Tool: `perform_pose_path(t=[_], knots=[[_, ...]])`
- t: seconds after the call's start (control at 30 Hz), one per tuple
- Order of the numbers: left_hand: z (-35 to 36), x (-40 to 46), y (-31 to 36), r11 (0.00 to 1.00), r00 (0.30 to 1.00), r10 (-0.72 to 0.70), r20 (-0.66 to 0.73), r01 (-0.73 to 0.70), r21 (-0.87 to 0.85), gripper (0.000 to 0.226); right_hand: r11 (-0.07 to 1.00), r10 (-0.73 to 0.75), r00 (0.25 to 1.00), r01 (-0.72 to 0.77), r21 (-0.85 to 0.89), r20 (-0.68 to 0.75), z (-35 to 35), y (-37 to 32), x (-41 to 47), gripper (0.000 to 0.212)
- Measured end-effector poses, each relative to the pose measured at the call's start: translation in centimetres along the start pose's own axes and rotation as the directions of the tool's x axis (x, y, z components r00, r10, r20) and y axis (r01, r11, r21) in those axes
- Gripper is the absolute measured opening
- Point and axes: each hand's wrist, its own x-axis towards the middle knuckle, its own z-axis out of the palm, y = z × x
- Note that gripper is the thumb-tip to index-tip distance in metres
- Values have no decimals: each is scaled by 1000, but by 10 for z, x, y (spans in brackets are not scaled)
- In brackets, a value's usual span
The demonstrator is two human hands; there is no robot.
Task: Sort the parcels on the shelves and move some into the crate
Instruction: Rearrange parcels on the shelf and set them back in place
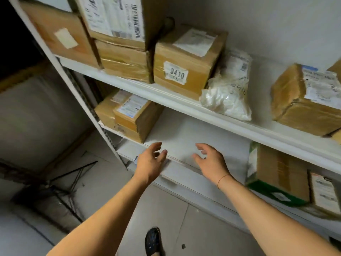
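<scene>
So, both of your hands are out in front of the middle shelf [193, 130] and neither one holds anything. Your left hand [150, 161] hovers at the shelf's front edge with its fingers spread and loosely bent; your right hand [212, 161] hangs just beside it, also at the front edge, fingers apart and relaxed, thumb turned toward the left hand. The stretch of shelf under them is bare.

The parcels sit around that gap. At the left end of the middle shelf two brown boxes [132, 117] are stacked against the upright. At the right end stand a green-edged box [276, 172] and, just beside it, a smaller labelled box [323, 193]. On the upper shelf [239, 124] you have a pile of large boxes [114, 34] at the left end, a box marked 0410 [184, 67] next to them, a white plastic bag parcel [228, 89] leaning against that box and overhanging the front edge, and a taped box [304, 100] toward the right end.

The crate is nowhere in view, so you cannot tell from here how many parcels it already holds. Judging by the open space on the middle shelf, some sorting may be behind you, but most parcels remain on the shelves. What is left, as far as this shows, is to pick the next parcel and carry it to the crate.
</scene>
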Motion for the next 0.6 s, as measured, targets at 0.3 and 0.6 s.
perform_pose_path(t=[0.3,0.6], knots=[[-131,47,-33,986,944,-111,-311,66,-150,58,986,-114,973,85,145,201,111,-141,71,72],[-147,90,-35,920,990,-68,-123,15,-391,61,810,40,943,-225,542,331,152,-169,99,81]])
